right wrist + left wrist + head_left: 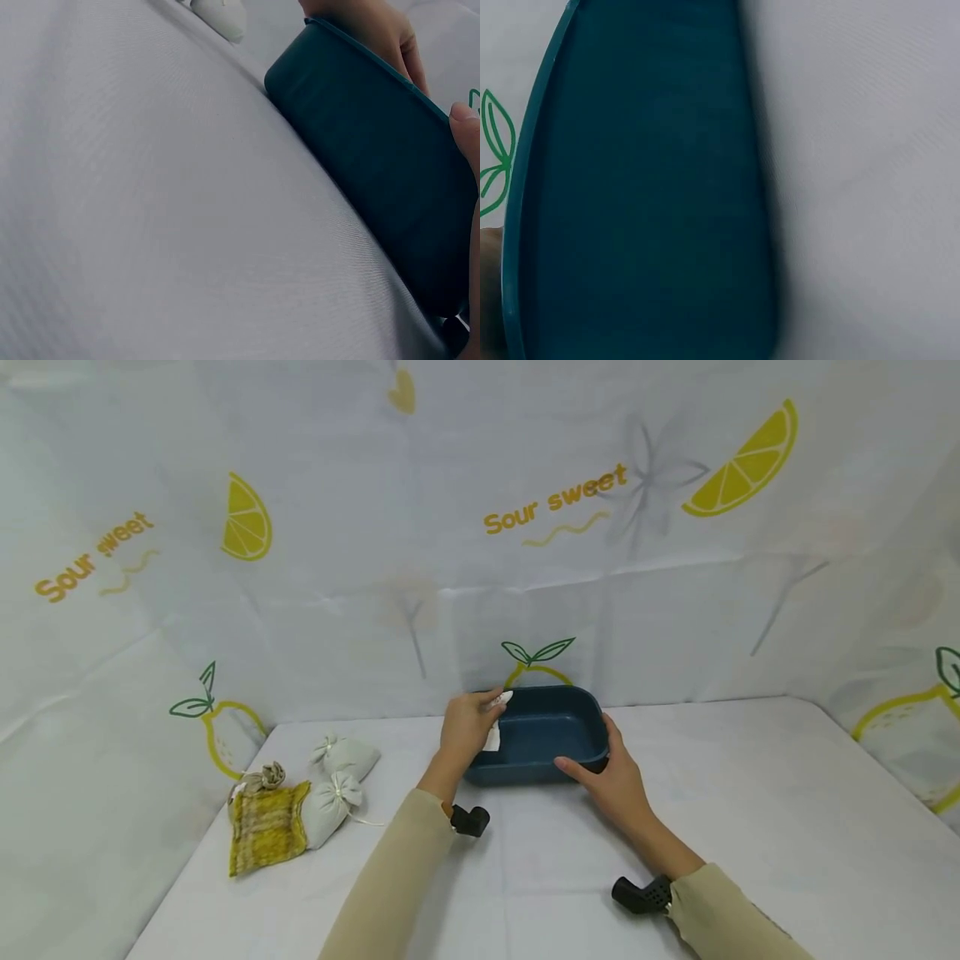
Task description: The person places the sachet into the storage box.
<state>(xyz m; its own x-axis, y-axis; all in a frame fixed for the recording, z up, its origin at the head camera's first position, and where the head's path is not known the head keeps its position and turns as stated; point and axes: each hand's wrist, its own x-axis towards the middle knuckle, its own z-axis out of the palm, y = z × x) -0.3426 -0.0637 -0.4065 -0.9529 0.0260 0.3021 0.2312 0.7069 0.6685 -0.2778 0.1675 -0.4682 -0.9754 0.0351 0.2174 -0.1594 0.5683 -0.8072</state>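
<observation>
A dark blue rectangular basin (pixel 551 739) stands on the white-covered table near the back cloth. My left hand (pixel 467 725) reaches over its left end and pinches a small white item (pixel 502 699) with reddish marks, whose kind I cannot tell. Below the fingers a white piece (pixel 492 739) shows inside the basin; whether it belongs to the pinched item is unclear. My right hand (pixel 617 781) grips the basin's right end, thumb on the front wall, fingers round the side. The basin's outer wall (pixel 375 150) fills much of the right wrist view.
On the left of the table lie a yellow plaid pouch (pixel 268 829), two pale tied pouches (pixel 352 757) and a brownish tied pouch (pixel 266 778). Behind the basin hangs a white cloth (pixel 337 635) printed with lemons.
</observation>
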